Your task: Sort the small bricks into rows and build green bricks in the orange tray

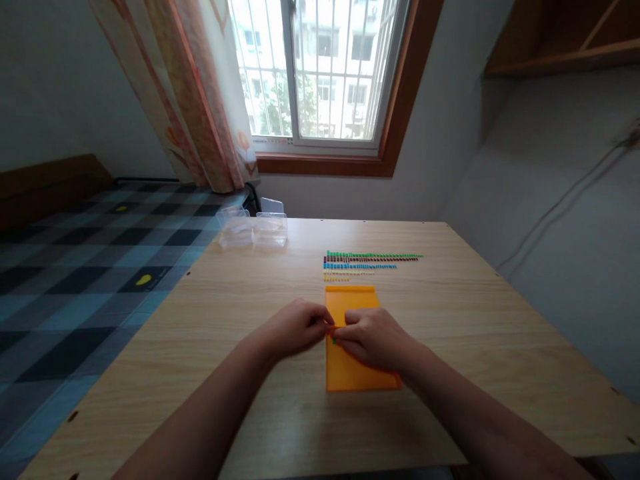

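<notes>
An orange rectangular board [356, 375] with a raised far rim lies flat on the table. Over its left edge my two hands meet, fingertips almost touching. My left hand [299, 327] is closed in a pinch at that edge; what it grips is hidden. From the right, my right hand [375, 335] reaches across the board, its thumb and fingers closed at a small green piece [334, 341]. A thin orange strip shows between the fingertips, too small to tell whether it is part of the board.
Beyond the board, tiny pieces lie in rows: green [370, 255], dark [370, 260], blue [357, 267], pale and yellow [336, 279]. Clear plastic boxes [255, 230] stand at the table's far left corner. A bed with a checked cover [100, 267] adjoins the left side.
</notes>
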The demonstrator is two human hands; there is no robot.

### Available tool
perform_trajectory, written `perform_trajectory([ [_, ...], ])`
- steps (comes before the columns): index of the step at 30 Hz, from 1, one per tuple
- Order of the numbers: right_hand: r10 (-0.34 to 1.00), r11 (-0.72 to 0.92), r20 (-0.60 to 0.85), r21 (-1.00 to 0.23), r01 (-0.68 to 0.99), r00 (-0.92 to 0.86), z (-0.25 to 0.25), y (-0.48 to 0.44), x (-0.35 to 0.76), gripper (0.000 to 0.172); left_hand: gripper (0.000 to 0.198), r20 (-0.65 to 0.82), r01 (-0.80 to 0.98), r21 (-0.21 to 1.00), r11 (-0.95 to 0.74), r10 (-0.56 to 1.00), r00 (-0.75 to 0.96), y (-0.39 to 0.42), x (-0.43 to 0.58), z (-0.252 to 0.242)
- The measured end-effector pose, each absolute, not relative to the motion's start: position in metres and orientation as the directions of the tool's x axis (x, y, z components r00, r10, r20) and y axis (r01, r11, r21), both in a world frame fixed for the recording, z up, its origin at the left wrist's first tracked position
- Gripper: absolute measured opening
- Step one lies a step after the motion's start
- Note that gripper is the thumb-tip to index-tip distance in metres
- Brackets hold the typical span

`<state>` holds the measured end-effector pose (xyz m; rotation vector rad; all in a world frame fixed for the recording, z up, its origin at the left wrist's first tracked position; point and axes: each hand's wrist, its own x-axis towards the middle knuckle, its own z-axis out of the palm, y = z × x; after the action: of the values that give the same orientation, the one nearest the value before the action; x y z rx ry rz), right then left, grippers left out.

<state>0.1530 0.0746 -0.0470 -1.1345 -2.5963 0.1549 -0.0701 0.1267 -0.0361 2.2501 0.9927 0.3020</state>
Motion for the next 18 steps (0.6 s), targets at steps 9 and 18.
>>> perform_trajectory([
  [9, 0.72, 0.692, 0.26, -0.197, 0.695, -0.643, -0.0516, 0.0715, 0.1594, 0.025, 0.021, -0.042, 0.513, 0.723, -0.462, 0.713, 0.7, 0.1309, -0.072, -0.0416],
  [18, 0.735, 0.668, 0.262, -0.118, 0.735, -0.626, -0.0496, 0.0727, 0.1511, 0.025, 0.02, -0.044, 0.5, 0.748, -0.436, 0.719, 0.693, 0.1337, -0.0724, -0.0468],
])
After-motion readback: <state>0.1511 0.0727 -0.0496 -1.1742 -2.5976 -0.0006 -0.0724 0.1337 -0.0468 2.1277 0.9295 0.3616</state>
